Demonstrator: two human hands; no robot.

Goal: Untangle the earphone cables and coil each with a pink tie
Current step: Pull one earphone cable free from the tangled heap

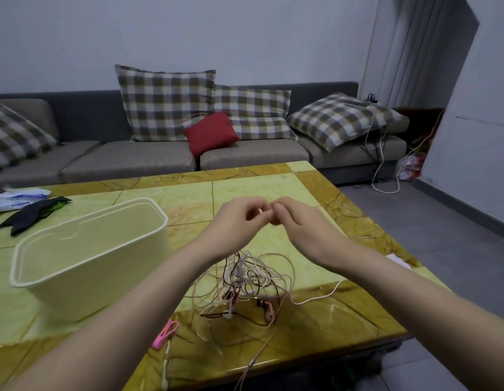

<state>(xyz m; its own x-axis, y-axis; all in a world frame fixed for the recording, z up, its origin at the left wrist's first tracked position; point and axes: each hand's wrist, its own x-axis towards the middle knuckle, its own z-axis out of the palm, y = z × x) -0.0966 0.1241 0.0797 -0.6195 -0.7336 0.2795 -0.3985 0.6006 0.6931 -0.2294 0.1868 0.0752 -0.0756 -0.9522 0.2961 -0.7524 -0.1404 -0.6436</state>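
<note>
Over the middle of the tabletop (273, 187), left hand (239, 218) and right hand (295, 221) are raised, fingertips meeting tip to tip. Grip on both sides is narrow: thumb and forefingers curled into a fine pinch. A pale sliver shows at the left fingertips. It is probably a strand or end of the earphone cables (245, 286), but too small to be sure.

The hands are likely held up like this to pick at one knot or loop in the air, letting the rest hang slack. The tangle sits on the tabletop below and nearer than the pinch, between the two forearms. Its top is drawn up into a peak toward the left wrist, where the strands go out of sight. Several cables are mixed: pale pink, white and a dark reddish one, with the earbuds (269, 311) at the near side. One pale strand trails off right and another runs off the near edge.

A pink tie (165, 334) lies flat near the front edge, left of the tangle, untouched and under the left forearm. No coil is made yet, so I judge the task early, in the untangling stage. The cream bin (104, 266) stands to the left, well apart from the hands.
</note>
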